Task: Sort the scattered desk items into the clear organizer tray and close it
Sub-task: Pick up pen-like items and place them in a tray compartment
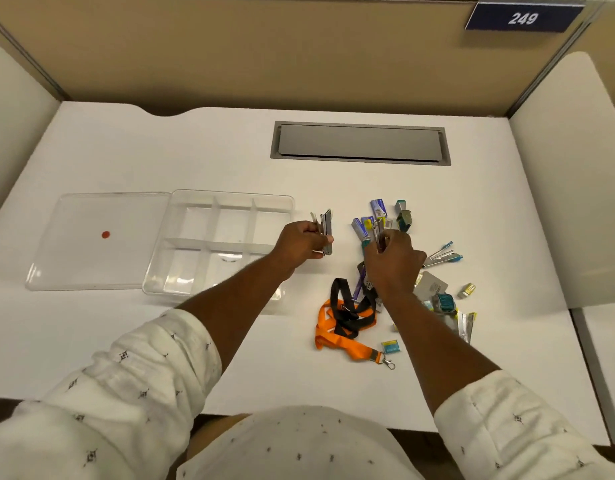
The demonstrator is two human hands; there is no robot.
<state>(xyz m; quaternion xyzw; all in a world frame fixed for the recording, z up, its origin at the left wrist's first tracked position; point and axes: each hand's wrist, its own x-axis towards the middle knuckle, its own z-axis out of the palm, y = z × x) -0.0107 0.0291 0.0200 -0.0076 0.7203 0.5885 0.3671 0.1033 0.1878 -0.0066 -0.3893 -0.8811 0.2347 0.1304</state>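
Observation:
A clear organizer tray (pixel 181 216) with several empty compartments lies open on the white desk, its lid (pixel 101 209) flat to its left with a red dot on it. My left hand (pixel 301 242) is shut on a grey metal stapler (pixel 326 230), just right of the tray. My right hand (pixel 392 261) grips another slim metal stapler (pixel 379 233) above the pile of scattered items. The pile holds small staple boxes (pixel 379 207), an orange lanyard (pixel 347 344), a black lanyard (pixel 340 292) and teal-tipped staplers (pixel 443 256).
A grey cable hatch (pixel 359 143) is set into the desk behind the pile. Beige partition walls enclose the desk at the back and sides. A small yellow box (pixel 468 290) lies at the pile's right edge.

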